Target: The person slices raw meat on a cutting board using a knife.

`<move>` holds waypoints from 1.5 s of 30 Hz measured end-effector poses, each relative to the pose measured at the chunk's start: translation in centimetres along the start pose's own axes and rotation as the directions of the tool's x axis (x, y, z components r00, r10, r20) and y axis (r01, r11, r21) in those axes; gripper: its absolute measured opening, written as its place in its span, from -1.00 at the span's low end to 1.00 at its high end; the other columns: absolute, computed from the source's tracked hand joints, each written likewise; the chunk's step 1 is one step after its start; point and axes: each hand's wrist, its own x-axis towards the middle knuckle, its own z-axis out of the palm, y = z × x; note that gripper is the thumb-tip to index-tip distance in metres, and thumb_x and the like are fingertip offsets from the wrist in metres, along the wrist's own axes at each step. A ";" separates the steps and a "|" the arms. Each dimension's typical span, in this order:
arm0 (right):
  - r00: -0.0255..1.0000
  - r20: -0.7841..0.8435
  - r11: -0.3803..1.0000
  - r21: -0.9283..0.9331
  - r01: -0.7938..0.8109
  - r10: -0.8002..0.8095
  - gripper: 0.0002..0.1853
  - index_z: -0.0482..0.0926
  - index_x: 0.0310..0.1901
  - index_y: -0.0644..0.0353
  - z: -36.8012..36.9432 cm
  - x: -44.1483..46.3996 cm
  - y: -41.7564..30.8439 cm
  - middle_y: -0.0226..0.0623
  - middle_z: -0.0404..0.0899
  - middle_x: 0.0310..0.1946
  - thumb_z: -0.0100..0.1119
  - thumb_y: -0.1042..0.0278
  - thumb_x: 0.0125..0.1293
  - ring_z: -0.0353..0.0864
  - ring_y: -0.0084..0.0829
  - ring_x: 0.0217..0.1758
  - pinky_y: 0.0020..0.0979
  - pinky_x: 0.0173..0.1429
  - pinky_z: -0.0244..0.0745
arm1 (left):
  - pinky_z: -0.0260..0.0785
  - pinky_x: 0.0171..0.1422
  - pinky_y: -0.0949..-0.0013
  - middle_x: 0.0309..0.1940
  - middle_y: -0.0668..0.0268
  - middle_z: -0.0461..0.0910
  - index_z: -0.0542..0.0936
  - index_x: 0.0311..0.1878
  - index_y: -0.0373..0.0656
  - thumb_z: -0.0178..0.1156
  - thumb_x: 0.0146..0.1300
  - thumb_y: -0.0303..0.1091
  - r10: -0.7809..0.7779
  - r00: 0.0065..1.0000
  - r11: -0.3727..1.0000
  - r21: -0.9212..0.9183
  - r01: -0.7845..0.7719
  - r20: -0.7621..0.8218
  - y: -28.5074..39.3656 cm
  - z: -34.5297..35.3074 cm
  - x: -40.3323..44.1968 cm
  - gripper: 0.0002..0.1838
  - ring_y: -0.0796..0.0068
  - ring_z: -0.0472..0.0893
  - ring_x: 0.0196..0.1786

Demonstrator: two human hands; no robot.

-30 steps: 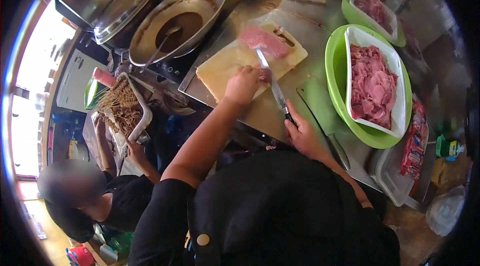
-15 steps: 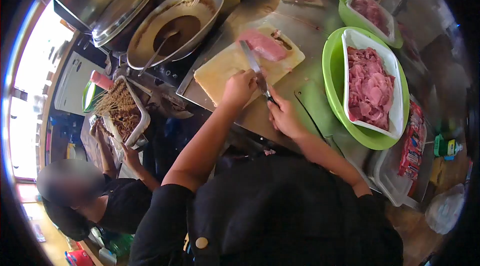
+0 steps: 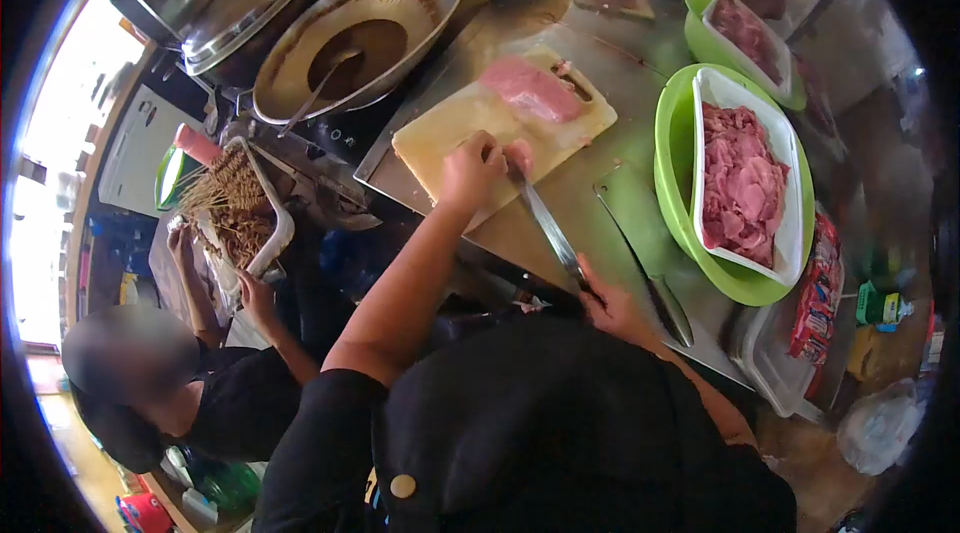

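Observation:
My right hand [image 3: 612, 301] grips the handle of a long knife [image 3: 548, 225], its blade slanting up over the near edge of the cutting board [image 3: 440, 143]. The blade's tip meets a small pink piece of meat [image 3: 518, 155]. My left hand [image 3: 474, 171] rests on the board with fingers curled, their tips pressed at that piece; the contact is partly hidden. Farther up the board lies a larger slab of raw meat [image 3: 535, 91], apart from both hands. To the right, a second knife [image 3: 645, 278] lies on the metal table.
A white tray of sliced meat [image 3: 742, 183] sits in a green basin [image 3: 675, 143], with another such basin [image 3: 698, 28] behind. A wok of brown sauce [image 3: 360, 43] stands left. A co-worker's hands [image 3: 258, 295] hold a tray of skewers [image 3: 240, 198]. Another person works across the table.
My right hand has drawn the knife back toward my body, away from the slab. A small piece of meat now shows beside my left fingertips. The view has shifted slightly.

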 end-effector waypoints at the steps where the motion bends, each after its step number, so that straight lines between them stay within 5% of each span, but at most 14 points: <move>1: 0.999 -0.005 0.999 -0.022 0.047 -0.047 -0.42 0.15 0.38 0.07 -0.4 -0.9 0.4 0.11 0.32 0.23 -0.03 0.44 0.32 0.45 -0.34 0.20 -0.44 0.19 0.31 | 0.44 -0.20 0.20 -0.42 0.09 0.61 0.56 -0.26 -0.17 0.14 0.14 -0.32 0.001 1.000 1.000 0.007 -0.001 0.022 -0.3 -0.2 0.3 -0.84 0.14 0.63 -0.32; 4: 0.998 -0.004 0.998 -0.006 -0.068 0.068 -0.42 0.14 0.39 0.06 -2.3 -2.4 -0.7 0.07 0.32 0.25 -0.04 0.43 0.32 0.44 -0.40 0.21 -0.46 0.17 0.32 | 0.45 -0.19 0.20 -0.40 0.09 0.61 0.56 -0.25 -0.17 0.14 0.13 -0.33 0.021 0.996 0.999 -0.034 -0.018 0.091 -0.6 -1.0 0.7 -0.84 0.14 0.63 -0.30; 8: 0.990 -0.123 0.997 0.050 -0.064 0.070 -0.37 0.10 0.42 -0.12 -2.2 -1.8 0.3 -0.49 0.33 -0.64 -0.04 0.44 0.33 0.27 -0.66 -0.61 -0.55 -0.45 0.28 | 0.44 -0.17 0.17 -0.36 0.10 0.59 0.57 -0.25 -0.18 0.17 0.11 -0.34 0.325 0.940 0.946 -0.049 -0.321 0.105 -0.5 -2.0 0.1 -0.83 0.14 0.61 -0.26; 10: 0.988 -0.155 0.999 0.031 0.008 -0.003 -0.38 0.10 0.42 -0.13 -1.7 -0.9 0.5 -0.49 0.33 -0.64 -0.04 0.44 0.34 0.27 -0.66 -0.60 -0.56 -0.44 0.28 | 0.44 -0.15 0.15 -0.34 0.09 0.57 0.57 -0.26 -0.20 0.18 0.09 -0.34 0.295 0.938 0.948 0.070 -0.312 0.182 0.4 -2.4 -0.6 -0.82 0.11 0.60 -0.24; 14: 0.957 -0.078 0.960 -0.005 -0.281 0.280 -0.42 0.17 0.38 0.01 -1.8 -0.3 -3.3 0.18 0.49 0.04 -0.02 0.42 0.31 0.60 -0.24 0.03 -0.40 0.07 0.40 | 0.42 -0.08 0.11 -0.31 0.07 0.53 0.56 -0.28 -0.23 0.20 0.05 -0.35 0.246 0.960 0.926 0.261 -0.273 0.132 2.6 -2.4 -1.5 -0.82 0.04 0.57 -0.21; 18: 0.994 -0.108 0.999 -0.053 -0.009 0.003 -0.42 0.15 0.39 0.02 0.0 0.9 -1.0 0.22 0.48 0.02 -0.04 0.42 0.32 0.60 -0.22 0.02 -0.39 0.05 0.41 | 0.41 -0.05 0.09 -0.24 0.05 0.52 0.53 -0.20 -0.19 0.17 0.08 -0.38 0.334 0.929 0.876 0.313 -0.368 0.157 1.8 -1.8 -0.8 -0.79 0.00 0.54 -0.14; 20: 0.995 -0.089 0.998 0.052 -0.043 0.047 -0.42 0.14 0.39 0.04 0.7 1.6 -0.9 0.23 0.47 0.02 -0.05 0.42 0.33 0.59 -0.22 0.06 -0.39 0.08 0.40 | 0.41 -0.05 0.09 -0.22 0.05 0.52 0.50 -0.15 -0.17 0.15 0.09 -0.40 0.276 0.948 0.903 0.294 -0.312 0.158 1.2 -1.8 -0.6 -0.77 0.00 0.53 -0.11; 23: 0.991 -0.114 0.995 0.080 -0.057 0.066 -0.42 0.13 0.39 0.04 0.5 2.3 -1.9 0.23 0.46 0.03 -0.07 0.42 0.34 0.62 -0.26 -0.10 -0.37 -0.02 0.44 | 0.44 -0.07 0.11 -0.23 0.09 0.52 0.46 -0.12 -0.15 0.09 0.12 -0.42 0.339 0.938 0.893 0.290 -0.345 0.071 1.8 -1.8 -0.9 -0.77 0.05 0.54 -0.09; 25: 0.980 -0.177 0.994 0.050 0.101 -0.091 -0.42 0.11 0.41 -0.03 0.9 3.4 -0.7 -0.25 0.35 -0.45 -0.09 0.43 0.36 0.37 -0.52 -0.46 -0.49 -0.34 0.32 | 0.46 -0.08 0.14 -0.22 0.10 0.53 0.45 -0.13 -0.16 0.06 0.15 -0.40 0.312 0.928 0.807 0.458 -0.372 0.204 2.3 -2.0 -0.9 -0.79 0.09 0.55 -0.09; 27: 0.982 -0.171 0.991 0.095 0.092 -0.075 -0.42 0.11 0.41 -0.04 0.7 3.9 -0.8 -0.41 0.36 -0.64 -0.09 0.43 0.37 0.28 -0.63 -0.62 -0.52 -0.48 0.29 | 0.48 -0.09 0.16 -0.21 0.11 0.53 0.45 -0.13 -0.17 0.03 0.17 -0.38 0.280 0.917 0.724 0.565 -0.397 0.285 2.9 -1.9 -0.7 -0.80 0.13 0.55 -0.08; 29: 0.990 -0.077 0.972 0.215 -0.096 0.115 -0.42 0.13 0.40 -0.02 0.3 3.7 -1.9 -0.25 0.50 -0.53 -0.06 0.41 0.35 0.34 -0.57 -0.59 -0.47 -0.44 0.35 | 0.49 -0.10 0.19 -0.21 0.13 0.53 0.44 -0.12 -0.18 0.00 0.19 -0.36 0.252 0.911 0.667 0.623 -0.408 0.326 3.2 -1.7 -0.5 -0.79 0.17 0.56 -0.07; 35: 0.986 -0.012 0.871 0.470 -0.142 0.167 -0.39 0.05 0.43 -0.10 0.4 3.4 -1.5 -0.47 0.34 -0.65 -0.09 0.41 0.37 0.29 -0.65 -0.65 -0.57 -0.57 0.25 | 0.50 -0.12 0.25 -0.18 0.18 0.50 0.42 -0.06 -0.16 0.02 0.19 -0.33 0.316 0.795 0.474 0.639 -0.606 0.518 4.4 -2.3 0.6 -0.74 0.22 0.54 -0.04; 38: 0.983 -0.055 0.838 0.533 -0.117 0.173 -0.39 0.01 0.45 -0.12 0.6 2.9 -1.4 -0.47 0.33 -0.64 -0.13 0.42 0.40 0.24 -0.66 -0.70 -0.60 -0.61 0.20 | 0.48 -0.07 0.22 -0.10 0.18 0.46 0.41 0.01 -0.10 0.02 0.19 -0.32 0.595 0.620 0.352 0.527 -0.773 0.512 3.7 -2.0 1.6 -0.70 0.22 0.52 -0.02; 45: 0.982 -0.105 0.859 0.505 -0.082 0.156 -0.37 0.01 0.45 -0.11 0.4 1.4 -1.8 -0.48 0.34 -0.64 -0.10 0.43 0.38 0.26 -0.67 -0.64 -0.57 -0.55 0.26 | 0.41 0.04 0.21 -0.11 0.17 0.44 0.49 -0.09 -0.09 0.02 0.16 -0.39 0.496 0.743 0.640 0.389 -0.663 0.450 2.1 -3.3 0.8 -0.76 0.14 0.50 -0.01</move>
